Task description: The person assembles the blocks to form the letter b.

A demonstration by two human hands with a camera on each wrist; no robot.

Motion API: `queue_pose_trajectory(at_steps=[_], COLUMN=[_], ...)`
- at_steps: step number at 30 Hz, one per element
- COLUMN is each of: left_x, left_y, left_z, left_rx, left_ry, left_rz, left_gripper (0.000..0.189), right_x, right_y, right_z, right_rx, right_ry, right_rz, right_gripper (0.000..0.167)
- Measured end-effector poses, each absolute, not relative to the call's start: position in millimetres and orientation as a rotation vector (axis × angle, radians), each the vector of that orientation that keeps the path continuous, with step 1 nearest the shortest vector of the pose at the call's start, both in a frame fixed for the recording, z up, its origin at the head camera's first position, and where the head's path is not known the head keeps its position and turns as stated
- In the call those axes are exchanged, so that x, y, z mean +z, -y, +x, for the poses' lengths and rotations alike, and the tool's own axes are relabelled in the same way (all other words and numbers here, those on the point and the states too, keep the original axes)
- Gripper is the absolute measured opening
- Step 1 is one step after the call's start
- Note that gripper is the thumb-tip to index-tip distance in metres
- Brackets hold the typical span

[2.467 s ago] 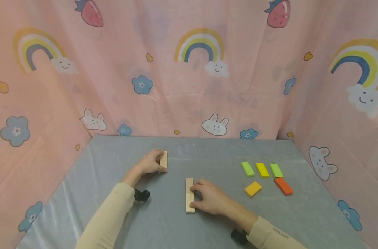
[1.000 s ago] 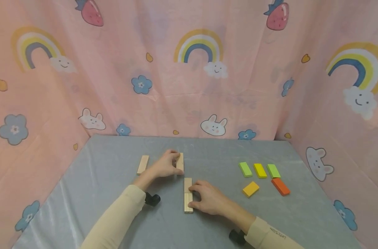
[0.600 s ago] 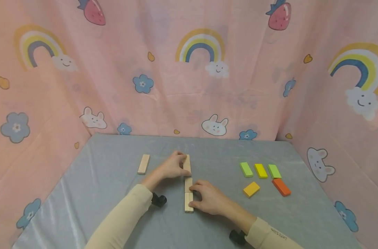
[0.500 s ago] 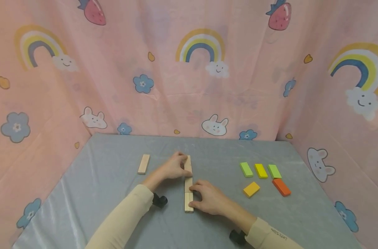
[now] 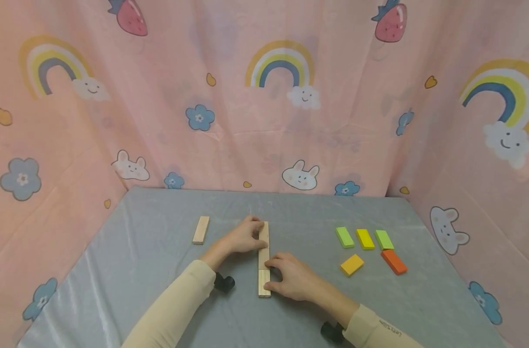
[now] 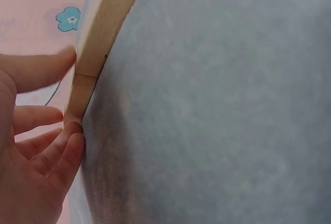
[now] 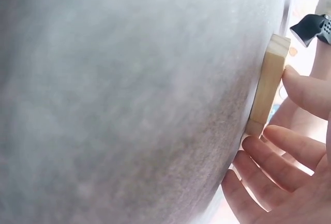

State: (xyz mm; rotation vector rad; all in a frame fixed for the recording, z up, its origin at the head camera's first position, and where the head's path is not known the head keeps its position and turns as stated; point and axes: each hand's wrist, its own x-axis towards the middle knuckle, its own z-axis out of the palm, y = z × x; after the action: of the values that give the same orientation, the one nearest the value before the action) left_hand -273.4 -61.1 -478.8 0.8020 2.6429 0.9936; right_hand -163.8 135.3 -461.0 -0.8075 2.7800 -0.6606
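Three plain wooden blocks lie end to end in a straight line in the head view. My left hand point(image 5: 243, 237) grips the far block point(image 5: 264, 232), with its thumb near the near end and fingers at the far end. My right hand point(image 5: 296, 278) rests against the right side of the row. Its forefinger touches the middle block point(image 5: 263, 258) and its thumb touches the near block point(image 5: 263, 285). The right wrist view shows these fingers loosely bent along the near block point(image 7: 269, 81). In the left wrist view, the left fingers reach round the row's end.
Another plain wooden block point(image 5: 201, 230) lies to the left. On the right are two green blocks point(image 5: 345, 237), a yellow block point(image 5: 365, 239), an orange-yellow block point(image 5: 352, 265) and a red-orange block point(image 5: 394, 261). A grey cloth covers the table point(image 5: 160, 208), before a pink patterned curtain.
My left hand has carried its block rightward, then drawn it nearer, into line with the other two. The block at left has come into view from behind that hand. My right hand stays put.
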Motion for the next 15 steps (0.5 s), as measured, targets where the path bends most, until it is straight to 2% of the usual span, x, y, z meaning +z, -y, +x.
queue_pose_trajectory(at_steps=[15], left_x=[-480.1], left_y=[63.6], left_z=[-274.3], left_rx=[1.047], left_ry=[-2.610], left_rz=[0.786], left_gripper=[0.066], right_x=[-456.1], right_y=[-130.0], right_z=[-159.7], right_rx=[-0.496], right_ry=[-2.805], right_rz=[-0.782], right_gripper=[0.055])
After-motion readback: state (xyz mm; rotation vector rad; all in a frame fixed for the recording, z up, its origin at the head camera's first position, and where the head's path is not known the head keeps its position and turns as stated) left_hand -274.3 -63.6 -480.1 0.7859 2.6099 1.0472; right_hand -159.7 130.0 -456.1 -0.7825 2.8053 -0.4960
